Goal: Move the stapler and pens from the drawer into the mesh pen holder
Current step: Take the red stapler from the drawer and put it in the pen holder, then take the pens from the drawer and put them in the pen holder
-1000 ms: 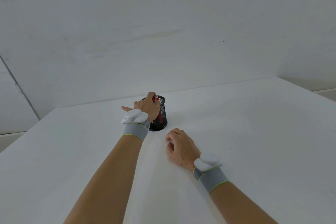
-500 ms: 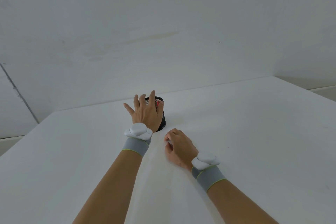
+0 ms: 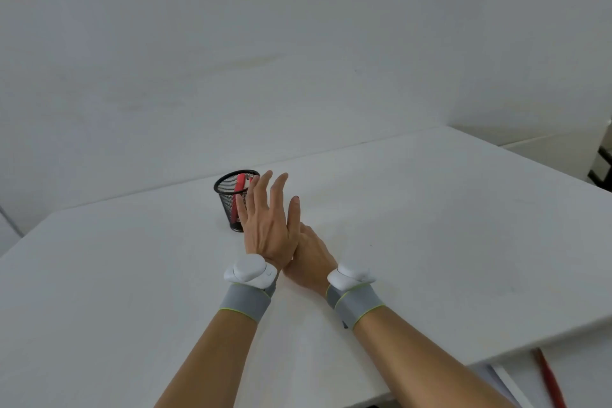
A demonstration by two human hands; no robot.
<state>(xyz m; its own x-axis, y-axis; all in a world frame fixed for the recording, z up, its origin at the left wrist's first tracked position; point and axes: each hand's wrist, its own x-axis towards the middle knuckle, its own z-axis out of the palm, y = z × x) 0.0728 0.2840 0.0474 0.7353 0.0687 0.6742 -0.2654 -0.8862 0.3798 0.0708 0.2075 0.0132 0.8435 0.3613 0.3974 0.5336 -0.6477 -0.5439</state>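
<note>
With red items already standing in black wire-mesh pen holder (image 3: 236,200) on white tabletop (image 3: 430,225): left hand (image 3: 269,225) empty, fingers splayed, beside holder. Right hand (image 3: 309,258) flat, grip partly hidden, apparently empty. Step: between deposits. Next: reach toward drawer, unseen, for remaining pens.

**Red item upright in the mesh holder**

The black mesh pen holder (image 3: 235,200) stands upright on the white surface, just beyond and left of the left hand's (image 3: 269,225) spread fingertips, which overlap its right side. Inside, a red item (image 3: 239,195), probably the stapler, leans upright. Beneath the desk edge, right of the right forearm, a red pen-like object (image 3: 548,381) lies blurred.
</note>
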